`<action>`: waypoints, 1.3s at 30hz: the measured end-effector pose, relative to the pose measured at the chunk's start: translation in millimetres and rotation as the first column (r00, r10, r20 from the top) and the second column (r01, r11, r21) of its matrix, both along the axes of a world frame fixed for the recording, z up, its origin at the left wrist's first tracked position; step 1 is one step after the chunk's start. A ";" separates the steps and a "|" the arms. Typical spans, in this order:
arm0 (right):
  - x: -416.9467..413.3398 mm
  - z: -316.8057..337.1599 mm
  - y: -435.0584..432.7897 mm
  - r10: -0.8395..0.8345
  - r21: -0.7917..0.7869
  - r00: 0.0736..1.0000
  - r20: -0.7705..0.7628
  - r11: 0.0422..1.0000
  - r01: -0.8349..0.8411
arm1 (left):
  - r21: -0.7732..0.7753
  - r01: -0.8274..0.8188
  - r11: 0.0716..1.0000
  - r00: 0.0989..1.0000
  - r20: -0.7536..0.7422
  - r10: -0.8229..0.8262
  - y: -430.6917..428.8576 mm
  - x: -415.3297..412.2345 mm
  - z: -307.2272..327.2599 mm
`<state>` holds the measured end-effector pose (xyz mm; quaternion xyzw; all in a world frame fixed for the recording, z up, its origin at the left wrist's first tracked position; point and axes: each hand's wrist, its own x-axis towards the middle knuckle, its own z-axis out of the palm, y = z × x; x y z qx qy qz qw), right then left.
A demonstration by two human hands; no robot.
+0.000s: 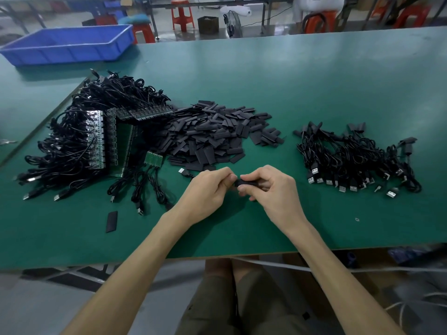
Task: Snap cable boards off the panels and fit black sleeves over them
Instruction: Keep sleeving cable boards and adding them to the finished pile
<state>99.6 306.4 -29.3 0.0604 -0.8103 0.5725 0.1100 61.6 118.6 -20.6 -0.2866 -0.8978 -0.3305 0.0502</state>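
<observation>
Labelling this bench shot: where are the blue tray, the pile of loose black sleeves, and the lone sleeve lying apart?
blue tray (67,55): head view, its near side wall.
pile of loose black sleeves (212,134): head view, middle of the heap.
lone sleeve (111,221): head view, centre of the flat piece.

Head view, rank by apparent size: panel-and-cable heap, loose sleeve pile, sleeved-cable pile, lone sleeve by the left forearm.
1. panel-and-cable heap, clearly largest
2. loose sleeve pile and sleeved-cable pile: look about alike, so not ranked against each other
3. lone sleeve, smallest by far
</observation>
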 end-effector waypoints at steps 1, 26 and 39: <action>-0.3 0.0 0.0 -0.008 -0.017 1.000 0.005 1.000 0.008 | 0.015 0.003 1.000 1.000 0.003 -0.003 0.5 -0.3 -0.4; 7.4 5.4 -11.8 -0.066 0.494 0.955 -0.290 0.844 0.209 | 0.258 -0.053 0.965 0.994 0.106 0.026 0.1 -0.8 3.5; 9.8 8.0 -14.4 -0.007 0.549 0.951 -0.310 0.815 0.185 | 0.244 0.017 0.970 0.997 0.072 -0.035 -1.1 -2.5 1.6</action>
